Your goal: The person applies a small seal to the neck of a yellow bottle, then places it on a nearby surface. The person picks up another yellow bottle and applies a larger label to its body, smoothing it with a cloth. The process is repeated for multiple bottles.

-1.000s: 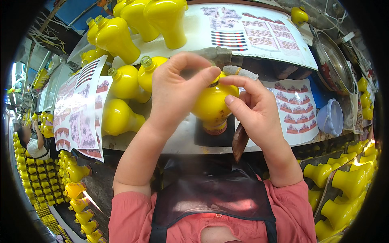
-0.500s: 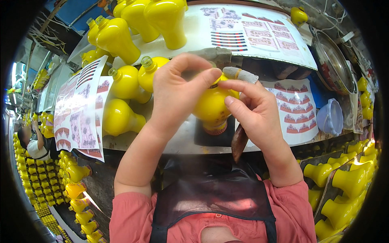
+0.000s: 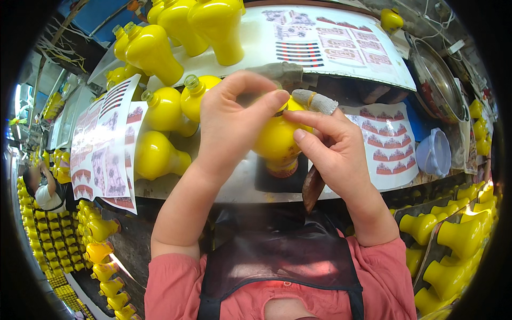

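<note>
A glossy yellow bottle (image 3: pixel 276 137) stands in front of me, its wide shoulder upward and its narrow base bearing a red printed band. My left hand (image 3: pixel 240 114) is closed around its neck, thumb and fingers pinched at the top. On the other side, the index fingertip of my right hand (image 3: pixel 336 144) presses a thin dark band (image 3: pixel 279 112) at the neck, with the thumb close to the shoulder. A grey cloth finger cover (image 3: pixel 314 100), tied with a yellow band, sits on another right finger. A brown flat tool (image 3: pixel 313 191) sticks out below my right palm.
Several yellow bottles (image 3: pixel 162 109) crowd the table at left. Printed decal sheets lie at left (image 3: pixel 101 149), right (image 3: pixel 388 141) and on the raised white board (image 3: pixel 357 64). A pale blue bucket (image 3: pixel 434 153) and metal basin (image 3: pixel 434 80) stand right. Another person (image 3: pixel 49 189) works far left.
My right index finger has shifted slightly along the bottle's neck, and the brown tool has tilted a little. My left hand keeps its place at the neck.
</note>
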Demonstrator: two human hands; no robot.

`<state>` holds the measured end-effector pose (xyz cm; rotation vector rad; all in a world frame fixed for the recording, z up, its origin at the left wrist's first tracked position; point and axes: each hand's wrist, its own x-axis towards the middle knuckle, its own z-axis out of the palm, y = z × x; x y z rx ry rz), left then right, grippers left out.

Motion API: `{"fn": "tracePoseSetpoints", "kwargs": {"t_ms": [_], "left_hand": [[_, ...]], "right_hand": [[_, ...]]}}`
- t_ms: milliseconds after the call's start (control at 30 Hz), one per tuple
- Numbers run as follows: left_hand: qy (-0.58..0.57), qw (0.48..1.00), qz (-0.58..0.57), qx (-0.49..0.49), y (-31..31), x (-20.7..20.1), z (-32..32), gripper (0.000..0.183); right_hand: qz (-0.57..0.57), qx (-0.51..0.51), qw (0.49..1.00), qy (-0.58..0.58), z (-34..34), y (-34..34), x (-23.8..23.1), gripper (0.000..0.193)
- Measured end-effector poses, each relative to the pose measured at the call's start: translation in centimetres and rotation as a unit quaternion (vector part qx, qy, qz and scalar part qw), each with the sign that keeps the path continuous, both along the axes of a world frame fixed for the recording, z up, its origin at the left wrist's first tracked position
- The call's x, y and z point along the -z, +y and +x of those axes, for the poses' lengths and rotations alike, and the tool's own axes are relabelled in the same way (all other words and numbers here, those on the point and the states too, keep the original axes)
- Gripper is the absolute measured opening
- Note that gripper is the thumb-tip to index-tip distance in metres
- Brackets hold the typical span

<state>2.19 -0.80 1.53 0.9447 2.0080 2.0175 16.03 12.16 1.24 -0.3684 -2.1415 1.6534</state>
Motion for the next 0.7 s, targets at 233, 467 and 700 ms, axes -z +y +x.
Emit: {"fn": "tracePoseSetpoints", "kwargs": {"t_ms": [233,467,700], "left_hand": [[-0.024,1.0,0.0,0.001,0.0,-0.1,0.1,0.015],[-0.021,1.0,-0.002,0.005,0.0,0.0,-0.2,0.015],[-0.061,0.995,0.003,0.08,-0.3,0.0,-0.5,0.015]], "right_hand": [[0.046,0.006,0.999,-0.016,0.1,-0.1,-0.1,0.039],[0.124,0.008,0.992,0.03,0.5,-0.8,0.1,0.034],[0.134,0.05,0.989,0.036,-0.3,-0.2,0.2,0.023]]}}
